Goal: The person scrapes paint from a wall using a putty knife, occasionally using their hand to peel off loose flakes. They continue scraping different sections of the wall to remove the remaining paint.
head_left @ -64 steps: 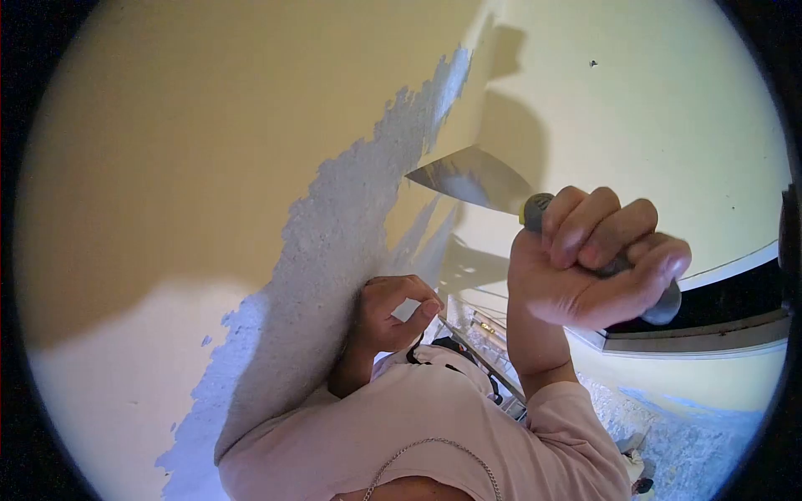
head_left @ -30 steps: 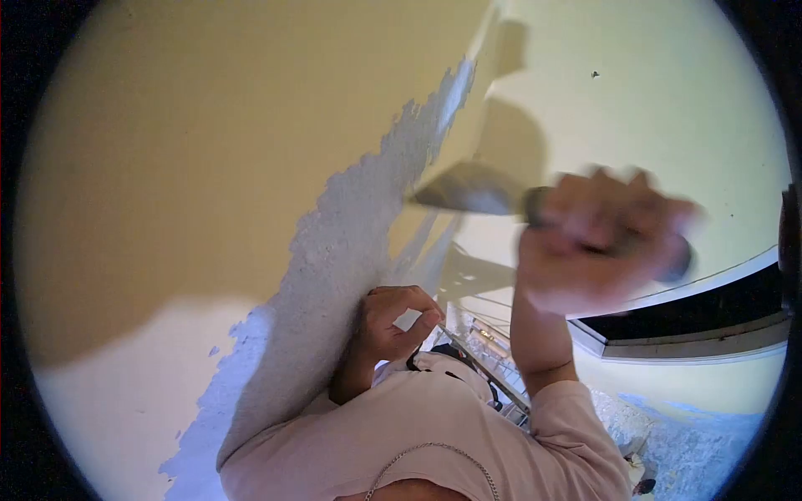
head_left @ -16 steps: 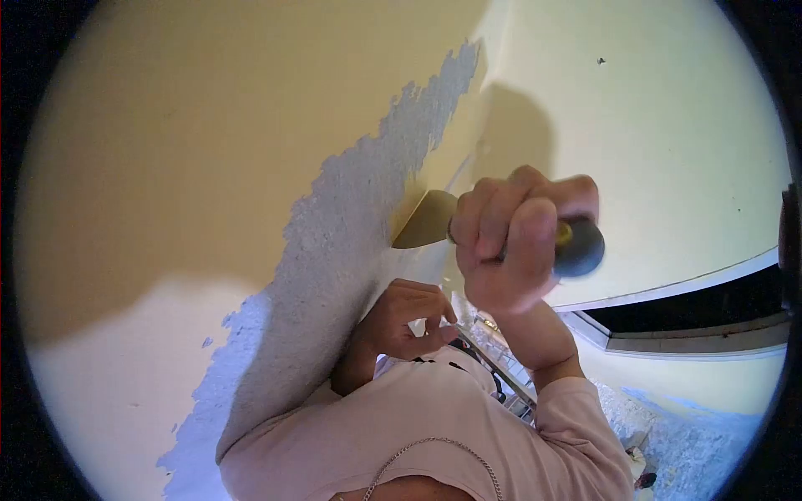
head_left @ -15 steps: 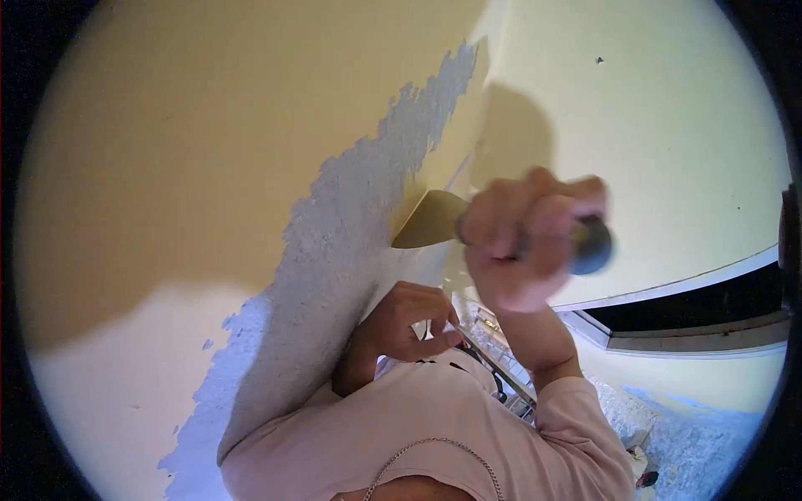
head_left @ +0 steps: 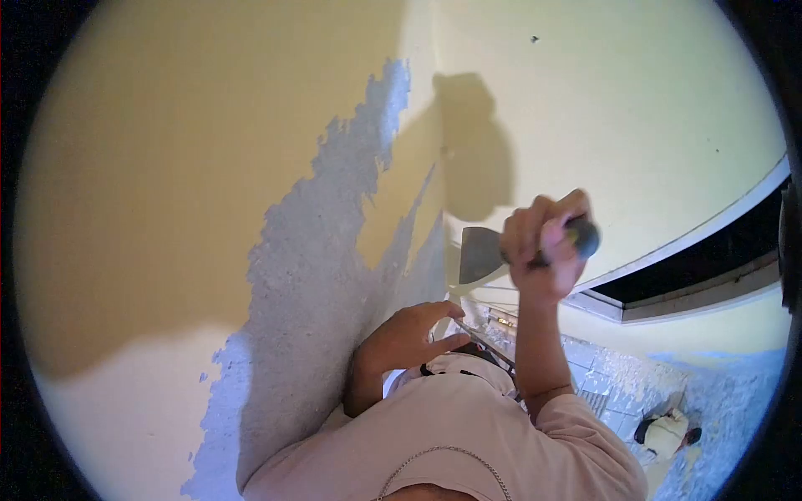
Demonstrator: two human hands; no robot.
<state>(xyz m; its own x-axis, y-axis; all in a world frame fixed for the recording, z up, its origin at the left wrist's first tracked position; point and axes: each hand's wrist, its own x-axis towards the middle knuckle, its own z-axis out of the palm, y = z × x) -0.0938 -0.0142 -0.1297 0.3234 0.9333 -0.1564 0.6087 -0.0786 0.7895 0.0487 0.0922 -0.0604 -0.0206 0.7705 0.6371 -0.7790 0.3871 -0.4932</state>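
My right hand [head_left: 547, 242] is closed around the dark handle of a scraper [head_left: 482, 255] with a broad, flat metal blade. The blade shows beside the wall corner, its face toward me, overlapping the right-hand wall in this view. On the left wall, a rough grey stripped patch [head_left: 305, 217] runs up through the cream paint [head_left: 150, 167], with a yellowish strip of paint left near the corner. My left hand [head_left: 409, 338] is low by that wall, thumb and fingers apart. Its fingertips are right at the end of a dark rail [head_left: 493, 346].
A dark opening with a pale frame [head_left: 702, 323] curves along the right. Far below lie a tiled floor [head_left: 597, 359] and a light bundle with dark parts [head_left: 666, 434]. Bluish, patchy wall [head_left: 735, 392] shows at lower right. Shadows fall on both walls.
The scraper blade has come away from the left wall's stripped patch toward the right, and more bare grey shows near the corner. My view has shifted; the left hand's fingers have spread a little.
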